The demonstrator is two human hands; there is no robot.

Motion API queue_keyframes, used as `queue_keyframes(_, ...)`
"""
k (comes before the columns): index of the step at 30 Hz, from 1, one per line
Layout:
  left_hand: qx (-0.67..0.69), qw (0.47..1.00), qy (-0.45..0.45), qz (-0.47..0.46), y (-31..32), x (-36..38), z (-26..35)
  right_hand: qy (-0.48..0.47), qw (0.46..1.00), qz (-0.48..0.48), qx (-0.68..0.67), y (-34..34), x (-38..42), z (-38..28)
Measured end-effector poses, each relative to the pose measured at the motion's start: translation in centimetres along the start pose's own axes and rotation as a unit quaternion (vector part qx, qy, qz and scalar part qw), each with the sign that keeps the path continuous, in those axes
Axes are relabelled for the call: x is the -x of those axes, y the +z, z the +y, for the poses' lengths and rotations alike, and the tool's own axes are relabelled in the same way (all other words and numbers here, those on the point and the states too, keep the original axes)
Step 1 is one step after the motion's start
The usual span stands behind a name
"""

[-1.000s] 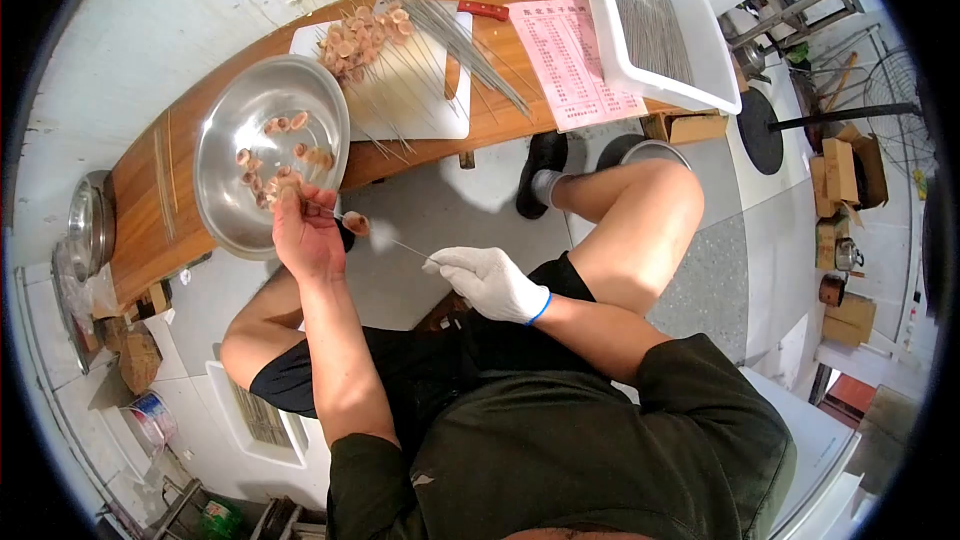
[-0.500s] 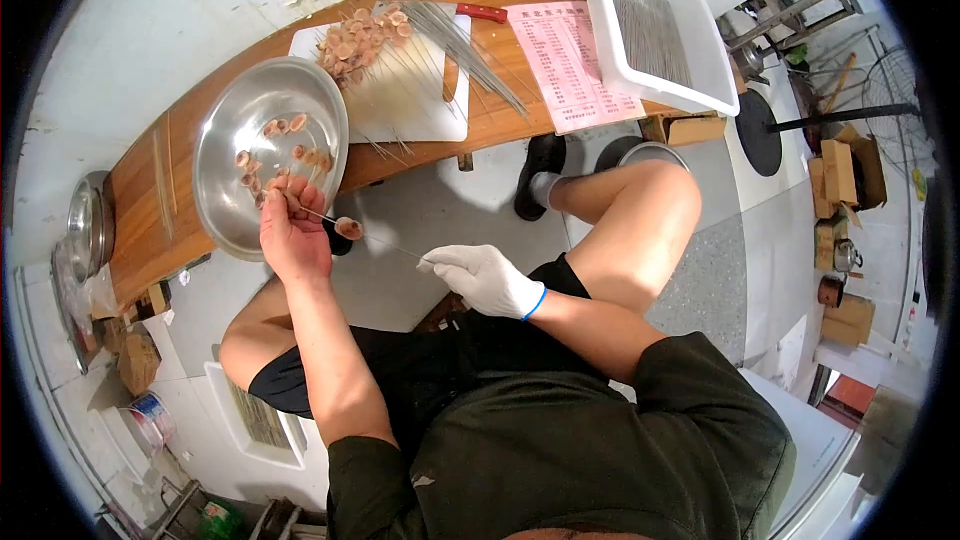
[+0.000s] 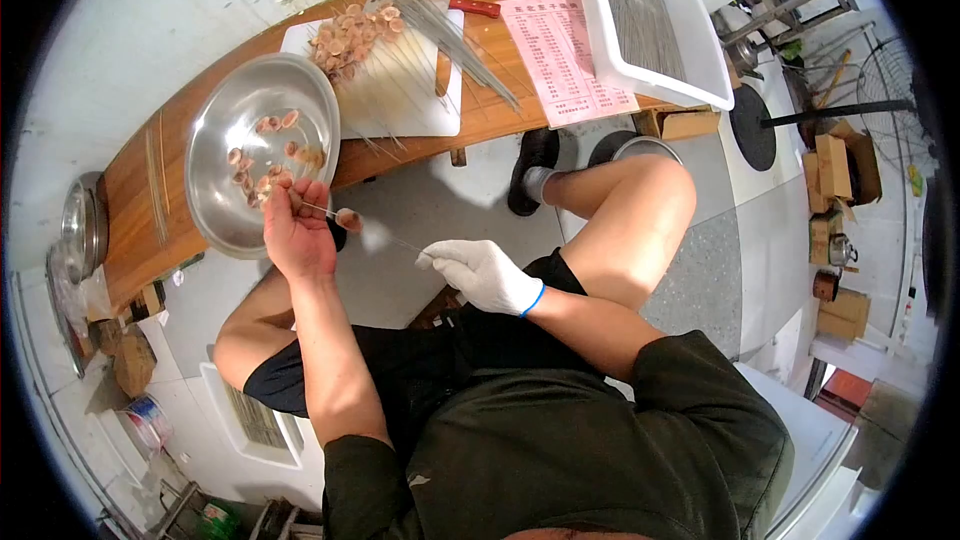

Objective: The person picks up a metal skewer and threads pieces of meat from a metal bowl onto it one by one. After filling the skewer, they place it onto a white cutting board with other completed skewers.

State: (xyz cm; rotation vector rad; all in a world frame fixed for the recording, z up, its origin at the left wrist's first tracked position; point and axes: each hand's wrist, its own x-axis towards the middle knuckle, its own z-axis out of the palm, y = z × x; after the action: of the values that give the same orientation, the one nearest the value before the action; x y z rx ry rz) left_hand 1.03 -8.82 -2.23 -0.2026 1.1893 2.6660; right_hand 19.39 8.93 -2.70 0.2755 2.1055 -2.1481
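Observation:
My bare left hand point(image 3: 299, 230) is closed at the near rim of a steel bowl point(image 3: 215, 140), its fingertips pinching a small round brownish piece of food point(image 3: 266, 190). My right hand point(image 3: 482, 275), in a white knit glove, is closed around the end of a thin metal skewer point(image 3: 390, 237). The skewer runs from the glove to the left fingers, where its tip is hidden. One threaded piece point(image 3: 348, 220) sits on it, just right of my left hand. More loose pieces point(image 3: 270, 123) lie in the bowl.
Behind the bowl, a white cutting board point(image 3: 400, 105) carries piled food-tipped skewers point(image 3: 350, 40) and bare skewers point(image 3: 450, 40). A red-handled knife point(image 3: 474, 7), a pink printed sheet point(image 3: 565, 60) and a white bin of skewers point(image 3: 715, 80) are farther right on the wooden table point(image 3: 135, 200).
The whole view has shifted slightly left. My left hand sits a little farther right relative to the bowl, its fingers moved at the skewer's tip. The gloved hand keeps its grip.

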Motion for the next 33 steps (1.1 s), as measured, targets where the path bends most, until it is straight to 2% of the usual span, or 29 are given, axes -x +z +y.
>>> queue_keyframes(2,0.001,1.0,0.002,-0.005,0.0,0.0,0.0,0.033,0.999,-0.003,-0.001,-0.2,0.0,-0.7)
queue_keyframes(5,-0.001,1.0,-0.001,-0.005,0.3,0.2,-0.1,0.034,0.999,0.0,-0.006,0.0,0.1,-1.1)
queue_keyframes(8,-0.002,1.0,0.0,-0.008,0.5,0.3,-0.4,-0.021,1.0,0.009,0.002,0.3,0.0,0.3)
queue_keyframes(11,-0.007,1.0,-0.006,-0.011,0.4,0.3,-0.5,0.012,1.0,0.002,0.014,0.1,0.1,-0.6)
queue_keyframes(17,-0.028,1.0,-0.008,-0.009,0.2,0.5,-1.1,-0.028,0.999,0.011,0.018,0.1,0.0,-0.2)
queue_keyframes(24,-0.054,0.997,-0.049,0.005,1.0,0.9,-1.6,-0.013,1.0,0.014,-0.007,0.4,0.2,-0.1)
queue_keyframes(29,-0.049,0.998,-0.047,0.01,1.2,1.1,-2.1,0.004,1.0,0.015,-0.006,0.1,0.0,-0.8)
queue_keyframes(33,-0.044,0.998,-0.044,-0.004,1.1,1.1,-2.5,-0.028,0.999,0.022,0.003,0.2,-0.2,-0.1)
